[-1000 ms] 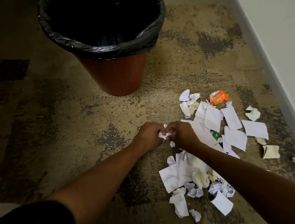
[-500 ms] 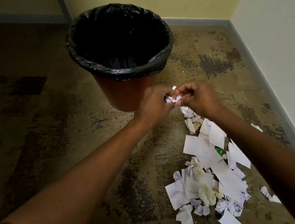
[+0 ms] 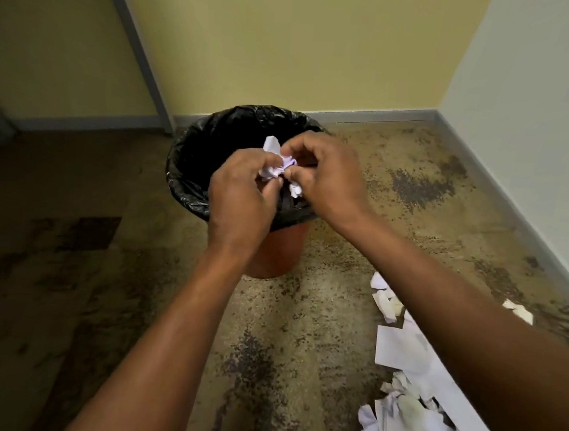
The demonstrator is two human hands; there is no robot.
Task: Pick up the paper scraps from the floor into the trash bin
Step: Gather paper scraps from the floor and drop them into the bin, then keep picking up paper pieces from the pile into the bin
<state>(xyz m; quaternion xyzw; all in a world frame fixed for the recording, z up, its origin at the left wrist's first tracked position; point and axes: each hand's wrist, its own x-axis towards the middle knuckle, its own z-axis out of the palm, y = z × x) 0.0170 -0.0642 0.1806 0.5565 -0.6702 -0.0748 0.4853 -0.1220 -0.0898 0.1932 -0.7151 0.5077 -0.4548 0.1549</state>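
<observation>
An orange trash bin (image 3: 281, 253) lined with a black bag (image 3: 191, 159) stands on the floor near the room's corner. Over its open mouth my left hand (image 3: 240, 197) and my right hand (image 3: 327, 181) together pinch a bunch of crumpled white paper scraps (image 3: 277, 166). One crumpled bit (image 3: 295, 190) hangs under my right fingers. A pile of white paper scraps (image 3: 408, 391) lies on the floor at the lower right, partly hidden by my right forearm.
A speckled, stained floor runs to yellow and white walls with a grey skirting (image 3: 371, 114). A lone scrap (image 3: 519, 311) lies near the right wall. A grey frame post (image 3: 136, 47) rises behind the bin on the left.
Both hands rose from the floor pile with the crumpled scraps and travelled up and forward to above the bin's mouth. The view tilted up, showing more wall.
</observation>
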